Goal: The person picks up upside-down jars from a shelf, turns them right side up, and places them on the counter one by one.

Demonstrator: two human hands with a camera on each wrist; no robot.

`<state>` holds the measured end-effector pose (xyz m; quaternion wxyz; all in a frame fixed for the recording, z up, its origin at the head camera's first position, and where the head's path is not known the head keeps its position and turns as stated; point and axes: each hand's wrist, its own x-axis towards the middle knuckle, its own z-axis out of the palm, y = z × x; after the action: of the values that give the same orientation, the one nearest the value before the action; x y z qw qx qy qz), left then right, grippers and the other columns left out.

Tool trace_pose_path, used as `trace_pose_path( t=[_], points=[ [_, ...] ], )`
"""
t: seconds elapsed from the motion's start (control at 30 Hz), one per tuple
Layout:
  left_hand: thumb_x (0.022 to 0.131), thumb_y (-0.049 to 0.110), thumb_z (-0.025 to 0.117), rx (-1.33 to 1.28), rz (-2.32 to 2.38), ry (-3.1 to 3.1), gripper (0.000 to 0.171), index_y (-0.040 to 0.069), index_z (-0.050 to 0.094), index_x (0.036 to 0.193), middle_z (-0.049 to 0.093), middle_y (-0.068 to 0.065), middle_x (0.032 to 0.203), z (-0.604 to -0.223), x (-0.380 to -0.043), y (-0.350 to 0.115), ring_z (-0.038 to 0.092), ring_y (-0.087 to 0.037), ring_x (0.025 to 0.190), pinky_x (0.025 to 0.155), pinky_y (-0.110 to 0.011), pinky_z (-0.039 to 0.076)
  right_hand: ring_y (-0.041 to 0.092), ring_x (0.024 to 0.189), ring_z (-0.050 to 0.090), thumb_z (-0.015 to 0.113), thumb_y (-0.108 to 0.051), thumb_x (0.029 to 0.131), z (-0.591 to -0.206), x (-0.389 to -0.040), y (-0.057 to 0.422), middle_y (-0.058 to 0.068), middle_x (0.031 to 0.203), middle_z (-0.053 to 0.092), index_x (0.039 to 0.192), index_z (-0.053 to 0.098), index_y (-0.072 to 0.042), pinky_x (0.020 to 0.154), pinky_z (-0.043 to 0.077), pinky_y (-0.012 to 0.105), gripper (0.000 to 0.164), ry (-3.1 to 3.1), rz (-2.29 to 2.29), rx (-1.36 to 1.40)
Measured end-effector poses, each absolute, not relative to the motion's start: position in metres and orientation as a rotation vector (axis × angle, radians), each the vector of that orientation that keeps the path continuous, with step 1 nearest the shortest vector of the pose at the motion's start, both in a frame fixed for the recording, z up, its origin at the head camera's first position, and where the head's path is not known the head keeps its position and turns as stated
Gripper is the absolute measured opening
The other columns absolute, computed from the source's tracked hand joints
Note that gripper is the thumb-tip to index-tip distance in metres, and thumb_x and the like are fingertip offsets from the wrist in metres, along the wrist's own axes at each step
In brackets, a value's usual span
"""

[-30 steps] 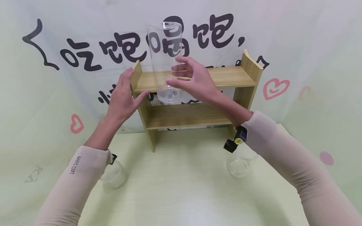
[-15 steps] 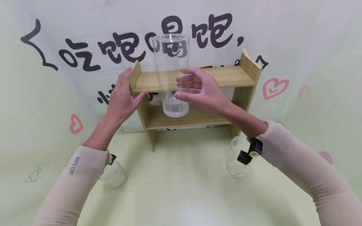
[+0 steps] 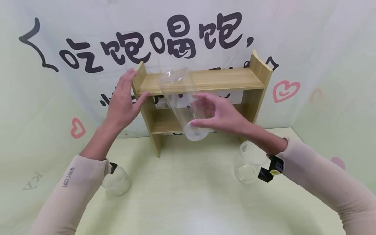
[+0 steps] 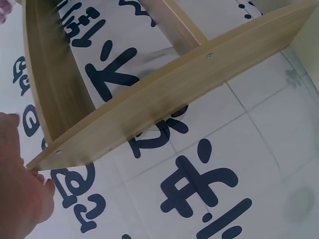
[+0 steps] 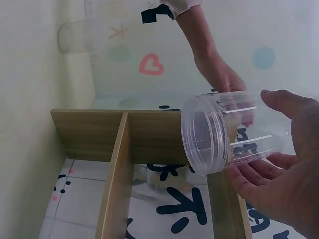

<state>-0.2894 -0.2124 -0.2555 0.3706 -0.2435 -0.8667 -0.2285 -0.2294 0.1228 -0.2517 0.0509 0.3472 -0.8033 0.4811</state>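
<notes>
A tall clear plastic jar (image 3: 180, 101) is held by my right hand (image 3: 224, 114) near its lower part, in front of the wooden shelf (image 3: 226, 80). The jar leans, top to the left; its ringed end (image 5: 202, 132) shows in the right wrist view. My left hand (image 3: 120, 104) is at the shelf's upper left side panel (image 4: 149, 104), its thumb at the front edge and its fingers along the outer side. In the left wrist view that hand (image 4: 22, 184) holds the panel's corner; part of its grip is hidden.
A clear jar (image 3: 120, 182) stands on the pale table (image 3: 182, 189) at left, partly behind the left sleeve. Another clear jar (image 3: 245, 169) stands at right, close to the right wrist. A printed cloth backdrop (image 3: 88, 19) hangs behind the shelf.
My right hand has moved down and slightly right with the jar, which has gone from nearly upright to tilted. My left hand has shifted slightly left; the shelf has stayed in place.
</notes>
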Motion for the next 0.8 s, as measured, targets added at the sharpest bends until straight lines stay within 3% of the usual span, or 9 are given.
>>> trace_pose_path(
  t=[0.17,0.4,0.57,0.7,0.8],
  points=[
    [0.109,0.03,0.057,-0.752,-0.61,-1.989,0.056,-0.004,0.048,0.152,0.05,-0.018,0.159,-0.251,-0.268,-0.207,0.046,-0.032,0.149,0.126,-0.045,0.037,0.023,0.116,0.068,0.095,-0.02,0.079,-0.269,-0.228,0.128,0.01,0.132,0.07,0.15,0.054,0.0,0.101,0.059,0.038,0.085,-2.545,1.252,1.089],
    [0.11,0.051,0.049,-1.062,-0.559,-1.859,0.069,-0.01,0.053,0.143,0.056,-0.023,0.15,-0.249,-0.23,-0.177,0.052,-0.036,0.142,0.125,-0.039,0.038,0.029,0.128,0.064,0.096,-0.021,0.078,-0.288,-0.227,0.128,0.013,0.145,0.065,0.152,0.054,-0.001,0.109,0.056,0.045,0.087,-2.728,1.051,1.09],
    [0.103,0.055,0.061,-1.24,-0.333,-2.058,0.078,-0.006,0.049,0.15,0.05,-0.021,0.158,-0.261,-0.213,-0.16,0.046,-0.038,0.147,0.128,-0.046,0.033,0.029,0.122,0.067,0.096,-0.019,0.075,-0.297,-0.23,0.125,0.013,0.139,0.069,0.148,0.058,0.0,0.104,0.059,0.046,0.085,-2.755,0.947,1.131],
    [0.091,0.054,0.08,-1.234,-0.161,-2.245,0.09,-0.001,0.048,0.155,0.049,-0.018,0.16,-0.277,-0.209,-0.153,0.045,-0.036,0.149,0.128,-0.047,0.034,0.03,0.122,0.068,0.096,-0.02,0.076,-0.304,-0.233,0.123,0.015,0.138,0.069,0.146,0.059,0.001,0.103,0.059,0.045,0.083,-2.767,0.855,1.168],
    [0.085,0.057,0.085,-1.183,-0.068,-2.383,0.096,0.001,0.049,0.154,0.052,-0.016,0.158,-0.289,-0.209,-0.148,0.047,-0.033,0.148,0.126,-0.047,0.036,0.033,0.126,0.066,0.096,-0.021,0.076,-0.31,-0.234,0.121,0.016,0.141,0.067,0.147,0.059,0.001,0.105,0.058,0.047,0.082,-2.789,0.767,1.178]
  ],
)
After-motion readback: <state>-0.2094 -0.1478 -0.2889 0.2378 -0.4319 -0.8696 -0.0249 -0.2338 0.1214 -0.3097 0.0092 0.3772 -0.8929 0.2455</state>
